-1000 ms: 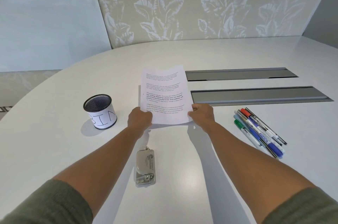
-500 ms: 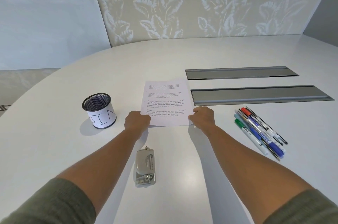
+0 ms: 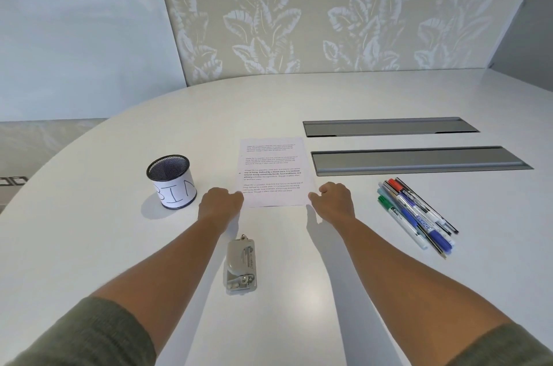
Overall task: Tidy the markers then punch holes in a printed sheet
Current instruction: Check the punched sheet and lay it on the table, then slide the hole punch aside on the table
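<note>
The printed sheet, held tilted up a moment ago, now lies flat on the table, between the mesh cup on the left and the markers on the right. The left hand and right hand sit at its near corners, fingers curled; whether either grip actually pinches the paper I cannot tell. The markers lie loose, so tidying looks undone, and the hole punch waits untouched nearer the person.

A rounded white table with two grey recessed cable trays fronts a beige leaf-patterned wall panel; a pale plain wall stands at left.
</note>
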The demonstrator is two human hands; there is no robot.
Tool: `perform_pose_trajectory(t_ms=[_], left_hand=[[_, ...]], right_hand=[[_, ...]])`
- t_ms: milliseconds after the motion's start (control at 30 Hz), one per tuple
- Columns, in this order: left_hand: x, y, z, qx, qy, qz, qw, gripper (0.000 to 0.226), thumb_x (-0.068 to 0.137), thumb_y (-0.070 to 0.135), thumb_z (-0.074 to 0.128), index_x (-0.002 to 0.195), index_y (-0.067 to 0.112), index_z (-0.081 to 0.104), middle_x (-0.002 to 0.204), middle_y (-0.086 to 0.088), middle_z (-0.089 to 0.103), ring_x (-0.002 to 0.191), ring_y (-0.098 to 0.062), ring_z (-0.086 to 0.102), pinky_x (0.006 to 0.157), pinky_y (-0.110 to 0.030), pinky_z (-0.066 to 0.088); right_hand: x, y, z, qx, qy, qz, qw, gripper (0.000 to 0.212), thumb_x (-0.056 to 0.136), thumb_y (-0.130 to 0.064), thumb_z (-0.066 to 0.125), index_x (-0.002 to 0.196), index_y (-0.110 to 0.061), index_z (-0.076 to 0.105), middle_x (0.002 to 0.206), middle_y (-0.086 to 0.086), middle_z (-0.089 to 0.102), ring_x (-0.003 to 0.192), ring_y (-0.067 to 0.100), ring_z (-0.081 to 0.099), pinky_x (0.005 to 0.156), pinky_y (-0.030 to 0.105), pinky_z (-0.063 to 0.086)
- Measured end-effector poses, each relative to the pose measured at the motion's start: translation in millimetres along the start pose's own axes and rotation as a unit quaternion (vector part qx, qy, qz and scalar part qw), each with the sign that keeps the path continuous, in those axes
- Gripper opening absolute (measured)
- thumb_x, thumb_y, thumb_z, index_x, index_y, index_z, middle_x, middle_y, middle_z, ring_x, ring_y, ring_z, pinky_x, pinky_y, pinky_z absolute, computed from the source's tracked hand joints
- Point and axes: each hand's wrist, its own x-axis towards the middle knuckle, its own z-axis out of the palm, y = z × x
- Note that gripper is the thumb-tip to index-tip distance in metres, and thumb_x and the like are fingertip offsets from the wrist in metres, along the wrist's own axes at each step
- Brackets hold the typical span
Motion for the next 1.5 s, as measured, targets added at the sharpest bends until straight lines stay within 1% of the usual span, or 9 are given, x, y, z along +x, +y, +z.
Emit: perform_pose_trajectory(t_ms=[67, 100, 200, 267, 500, 667, 1033, 1300, 1500], left_hand=[[-9, -2, -2, 0.0, -0.002, 0.012, 1.0, 0.026, 0.081, 0.026, 0.049, 0.062, 0.01, 0.048, 0.065, -0.004, 0.051, 0.058, -0.019, 0.047, 0.052, -0.025, 0.031], [-13, -2, -2, 0.0, -0.006, 0.016, 1.0, 0.026, 0.081, 0.026, 0.049, 0.061, 0.01, 0.047, 0.065, -0.003, 0.05, 0.057, -0.019, 0.046, 0.051, -0.025, 0.031], [-29, -4, -6, -0.022, -0.012, 0.021, 0.999, 0.025, 0.077, 0.024, 0.049, 0.055, 0.014, 0.042, 0.06, -0.001, 0.046, 0.053, -0.021, 0.043, 0.05, -0.024, 0.029], [-39, -6, -9, -0.039, -0.01, 0.025, 0.999, 0.027, 0.074, 0.022, 0.05, 0.052, 0.014, 0.037, 0.057, 0.0, 0.041, 0.053, -0.021, 0.039, 0.051, -0.024, 0.027], [-73, -20, -18, -0.057, -0.013, 0.0, 0.998, 0.034, 0.077, 0.023, 0.053, 0.05, 0.016, 0.035, 0.049, 0.004, 0.038, 0.049, -0.019, 0.035, 0.049, -0.024, 0.025], [-90, -32, -22, -0.068, -0.036, -0.033, 0.996, 0.03, 0.083, 0.035, 0.055, 0.065, 0.011, 0.051, 0.06, -0.003, 0.053, 0.055, -0.021, 0.047, 0.053, -0.025, 0.035], [-112, -56, -22, -0.085, -0.06, -0.062, 0.993, 0.046, 0.083, 0.055, 0.059, 0.07, 0.011, 0.057, 0.061, -0.001, 0.053, 0.056, -0.018, 0.048, 0.052, -0.024, 0.034], [-120, -51, -22, -0.099, -0.111, -0.075, 0.986, 0.028, 0.075, 0.034, 0.064, 0.087, 0.008, 0.066, 0.076, -0.005, 0.065, 0.07, -0.022, 0.06, 0.065, -0.027, 0.044], [-120, -47, -22, -0.109, -0.106, -0.08, 0.985, 0.016, 0.079, 0.023, 0.063, 0.081, 0.008, 0.062, 0.075, -0.006, 0.062, 0.072, -0.024, 0.058, 0.066, -0.028, 0.043]], right_hand=[[-10, 0, 0, -0.015, -0.004, -0.01, 1.0, 0.035, 0.087, -0.032, 0.059, 0.061, -0.028, 0.036, 0.078, -0.003, 0.043, 0.082, 0.024, 0.043, 0.062, 0.028, 0.035], [-14, 1, 0, -0.024, -0.01, -0.013, 1.0, 0.024, 0.089, -0.034, 0.058, 0.068, -0.025, 0.051, 0.086, 0.0, 0.052, 0.087, 0.025, 0.049, 0.07, 0.029, 0.04], [-30, 2, 2, -0.037, -0.011, -0.027, 0.999, 0.038, 0.092, -0.038, 0.057, 0.119, -0.014, 0.066, 0.123, 0.003, 0.062, 0.117, 0.024, 0.057, 0.092, 0.035, 0.047], [-43, 2, 1, -0.029, -0.004, -0.038, 0.999, 0.042, 0.092, -0.039, 0.057, 0.127, -0.014, 0.063, 0.131, 0.002, 0.06, 0.122, 0.023, 0.056, 0.097, 0.035, 0.046], [-87, 1, 7, -0.018, 0.001, -0.061, 0.998, 0.041, 0.091, -0.037, 0.06, 0.127, -0.018, 0.062, 0.133, 0.0, 0.06, 0.12, 0.02, 0.058, 0.099, 0.036, 0.047], [-113, 5, 19, -0.056, -0.018, -0.081, 0.995, 0.043, 0.093, -0.039, 0.056, 0.132, -0.022, 0.058, 0.136, -0.001, 0.055, 0.124, 0.021, 0.054, 0.101, 0.035, 0.045], [-146, 23, 46, -0.187, -0.013, -0.209, 0.96, 0.04, 0.1, -0.035, 0.037, 0.125, -0.013, 0.06, 0.149, 0.001, 0.045, 0.143, 0.021, 0.029, 0.117, 0.037, 0.023], [-155, 29, 50, -0.202, -0.023, -0.215, 0.955, 0.044, 0.103, -0.035, 0.031, 0.136, -0.013, 0.051, 0.162, 0.006, 0.026, 0.151, 0.023, 0.015, 0.123, 0.041, 0.009], [-156, 28, 50, -0.195, -0.02, -0.214, 0.957, 0.044, 0.102, -0.035, 0.031, 0.134, -0.013, 0.052, 0.161, 0.006, 0.027, 0.151, 0.023, 0.015, 0.123, 0.041, 0.009]])
